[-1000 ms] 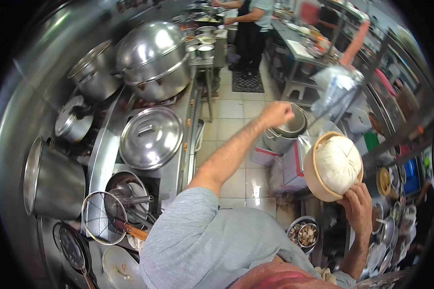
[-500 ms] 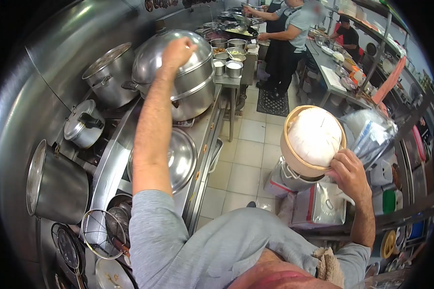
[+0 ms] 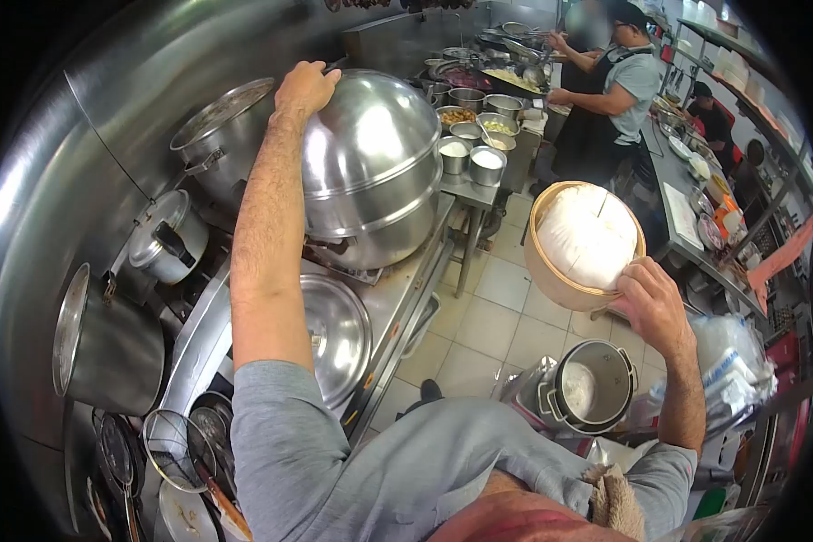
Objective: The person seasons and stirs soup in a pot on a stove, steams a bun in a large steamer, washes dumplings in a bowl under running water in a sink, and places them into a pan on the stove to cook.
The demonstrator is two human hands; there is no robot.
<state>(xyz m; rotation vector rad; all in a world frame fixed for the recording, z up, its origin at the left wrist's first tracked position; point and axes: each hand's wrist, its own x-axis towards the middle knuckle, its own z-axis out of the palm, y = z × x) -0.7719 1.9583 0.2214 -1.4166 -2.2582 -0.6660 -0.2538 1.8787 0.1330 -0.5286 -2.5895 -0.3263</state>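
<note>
My left hand (image 3: 305, 88) is closed at the top of a domed metal lid (image 3: 370, 126), by a dark piece that is probably its knob. The lid is on a large steamer pot (image 3: 379, 239) on the stove counter; whether its rim is raised I cannot tell. My right hand (image 3: 650, 303) grips the near rim of a round bamboo steamer basket (image 3: 560, 287), held up over the floor with its open top toward me. A white, rounded mass with a dark slit (image 3: 587, 230), perhaps cloth-covered, fills the basket.
Below the basket stands an open pot (image 3: 619, 388) with white contents. A flat round lid (image 3: 334, 339) lies on the counter, strainers (image 3: 179, 452) near me. Tall pots (image 3: 113, 348) line the left wall. Co-workers (image 3: 614, 90) stand at the woks and the right-hand counter.
The view has turned, showing more of the domed lid and the open pot on the floor. My left hand has shifted toward the lid's far left side. The bamboo steamer stays in my right hand.
</note>
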